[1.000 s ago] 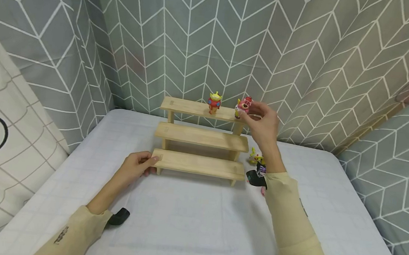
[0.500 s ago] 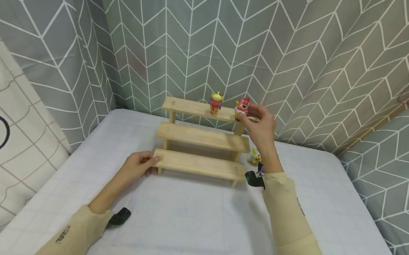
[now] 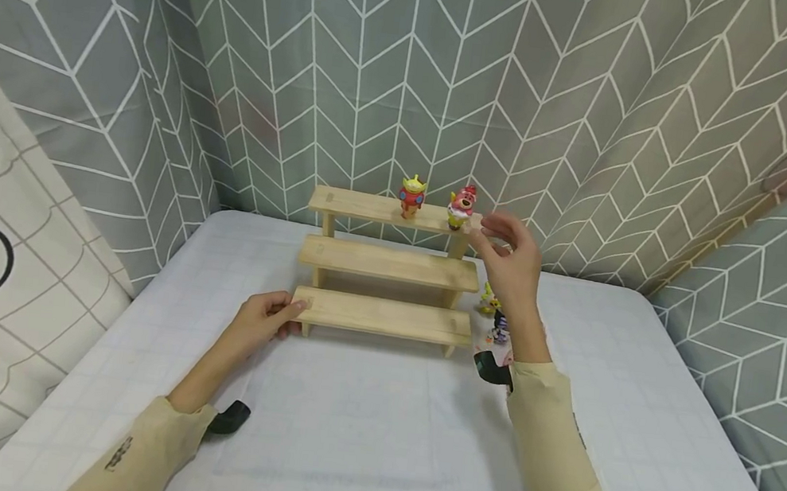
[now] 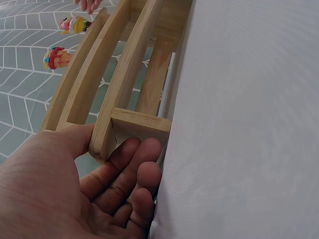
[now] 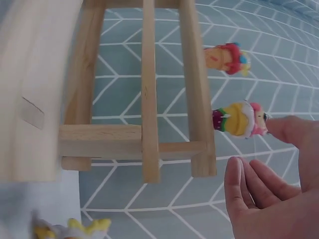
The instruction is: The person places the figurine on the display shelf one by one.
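In the head view, a red-clad alien figure [image 3: 412,199] and a pink bear figure [image 3: 461,207] are already stood upright on the wooden rack [image 3: 389,263], on its top tier. A yellow figure [image 3: 488,299] and a dark striped figure [image 3: 501,329] are left on the tabletop [image 3: 347,417]. Nothing is gripped by the right hand [image 3: 512,262]; its fingers are parted.

In the left wrist view, the rack's bottom tier is gripped by the left hand [image 4: 94,184].

In the right wrist view, the bear is seen just beside the fingertips; contact cannot be told.

The left hand [image 4: 99,184] is holding the left end of a wooden tiered shelf [image 4: 128,64], while two colourful figurines [image 4: 60,59] are standing on its far tier [image 4: 74,74].
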`<act>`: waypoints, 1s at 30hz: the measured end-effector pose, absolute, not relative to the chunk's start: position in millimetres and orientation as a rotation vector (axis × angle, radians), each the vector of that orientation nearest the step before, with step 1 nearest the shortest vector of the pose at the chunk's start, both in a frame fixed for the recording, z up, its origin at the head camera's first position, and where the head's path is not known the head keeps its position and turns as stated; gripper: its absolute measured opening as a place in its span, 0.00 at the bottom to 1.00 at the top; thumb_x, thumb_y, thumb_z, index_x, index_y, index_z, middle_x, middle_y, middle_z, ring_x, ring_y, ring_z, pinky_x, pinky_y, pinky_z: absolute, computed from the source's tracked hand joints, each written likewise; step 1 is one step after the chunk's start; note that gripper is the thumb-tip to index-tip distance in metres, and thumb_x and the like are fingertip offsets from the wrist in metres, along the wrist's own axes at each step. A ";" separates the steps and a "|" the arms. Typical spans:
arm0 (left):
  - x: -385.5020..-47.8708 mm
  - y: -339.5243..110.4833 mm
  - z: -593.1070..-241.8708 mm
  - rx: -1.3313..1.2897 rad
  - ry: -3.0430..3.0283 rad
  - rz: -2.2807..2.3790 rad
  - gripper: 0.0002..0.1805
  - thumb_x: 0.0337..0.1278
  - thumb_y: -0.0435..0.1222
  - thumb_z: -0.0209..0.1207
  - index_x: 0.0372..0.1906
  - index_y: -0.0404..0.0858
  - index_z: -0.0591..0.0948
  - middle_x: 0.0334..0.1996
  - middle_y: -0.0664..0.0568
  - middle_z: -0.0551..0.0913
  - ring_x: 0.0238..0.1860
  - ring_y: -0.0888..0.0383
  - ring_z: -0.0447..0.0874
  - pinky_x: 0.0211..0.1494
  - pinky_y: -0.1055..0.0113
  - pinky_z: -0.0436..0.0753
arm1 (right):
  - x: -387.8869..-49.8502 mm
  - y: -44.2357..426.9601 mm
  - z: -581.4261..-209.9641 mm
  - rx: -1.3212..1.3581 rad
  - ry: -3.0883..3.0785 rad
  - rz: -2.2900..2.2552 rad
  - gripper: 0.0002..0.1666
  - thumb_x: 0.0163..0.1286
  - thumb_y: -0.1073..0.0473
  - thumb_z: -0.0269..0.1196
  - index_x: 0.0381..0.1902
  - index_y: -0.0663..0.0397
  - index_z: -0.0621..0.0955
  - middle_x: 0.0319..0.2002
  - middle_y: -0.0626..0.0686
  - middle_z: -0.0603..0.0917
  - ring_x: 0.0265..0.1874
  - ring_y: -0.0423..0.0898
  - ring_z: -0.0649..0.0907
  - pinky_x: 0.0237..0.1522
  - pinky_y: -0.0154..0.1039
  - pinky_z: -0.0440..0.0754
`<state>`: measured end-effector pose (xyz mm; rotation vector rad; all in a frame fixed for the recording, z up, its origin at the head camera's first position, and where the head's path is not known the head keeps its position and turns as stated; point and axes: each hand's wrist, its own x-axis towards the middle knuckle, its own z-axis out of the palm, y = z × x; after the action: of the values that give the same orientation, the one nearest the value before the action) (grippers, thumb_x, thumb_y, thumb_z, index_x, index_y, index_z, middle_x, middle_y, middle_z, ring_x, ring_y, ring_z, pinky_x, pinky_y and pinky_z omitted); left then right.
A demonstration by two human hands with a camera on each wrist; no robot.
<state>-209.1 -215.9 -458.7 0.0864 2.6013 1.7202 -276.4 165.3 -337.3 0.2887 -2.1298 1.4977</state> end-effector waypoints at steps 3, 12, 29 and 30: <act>-209.8 -216.1 -459.5 0.099 2.611 1.714 0.20 0.77 0.47 0.61 0.38 0.32 0.81 0.27 0.48 0.86 0.26 0.59 0.77 0.30 0.69 0.76 | -271.3 170.7 -350.6 0.264 -2.082 1.487 0.20 0.72 0.58 0.71 0.58 0.61 0.83 0.53 0.58 0.89 0.51 0.47 0.87 0.54 0.32 0.84; -209.5 -217.9 -459.2 0.114 2.599 1.718 0.19 0.77 0.47 0.61 0.40 0.33 0.82 0.27 0.48 0.86 0.26 0.60 0.76 0.28 0.69 0.74 | -262.2 169.6 -359.7 0.204 -2.066 1.461 0.17 0.73 0.65 0.68 0.58 0.64 0.84 0.52 0.62 0.89 0.52 0.55 0.87 0.50 0.28 0.82; -210.1 -218.6 -459.2 0.077 2.609 1.664 0.22 0.77 0.51 0.60 0.43 0.32 0.82 0.26 0.51 0.83 0.28 0.59 0.77 0.30 0.70 0.73 | -245.9 274.4 -378.7 -0.007 -2.211 1.238 0.15 0.75 0.58 0.68 0.55 0.59 0.86 0.51 0.59 0.90 0.45 0.24 0.82 0.52 0.21 0.80; -210.3 -218.4 -459.5 0.077 2.606 1.664 0.22 0.77 0.50 0.60 0.43 0.32 0.82 0.27 0.51 0.83 0.28 0.59 0.77 0.30 0.70 0.73 | -244.6 281.0 -379.4 -0.033 -2.224 1.219 0.16 0.76 0.57 0.68 0.56 0.59 0.86 0.52 0.59 0.90 0.45 0.23 0.81 0.52 0.22 0.80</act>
<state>-210.3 -218.4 -459.5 0.0766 2.6063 1.6643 -244.6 281.0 -379.4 -0.0333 -2.2244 1.2190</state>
